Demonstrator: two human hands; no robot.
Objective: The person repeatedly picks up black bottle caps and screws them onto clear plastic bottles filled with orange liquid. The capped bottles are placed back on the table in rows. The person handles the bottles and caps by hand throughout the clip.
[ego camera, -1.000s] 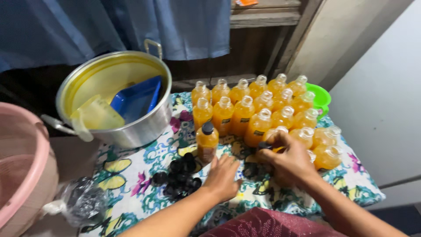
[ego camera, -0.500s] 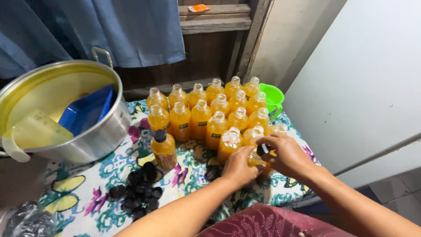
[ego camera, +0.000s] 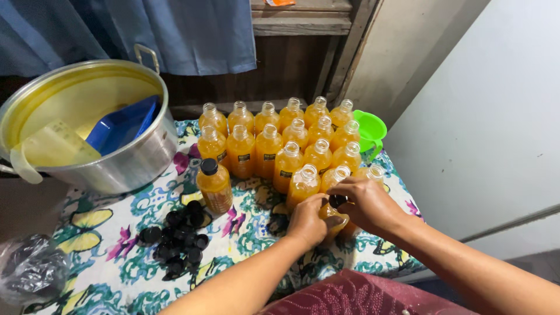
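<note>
Your left hand is gripping the orange bottle at the near right of the table to keep it steady, while your right hand fingers are pinching a black cap onto its neck.

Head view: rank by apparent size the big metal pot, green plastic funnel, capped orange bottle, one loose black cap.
1. Big metal pot
2. Capped orange bottle; green plastic funnel looks similar, so unranked
3. Loose black cap
</note>
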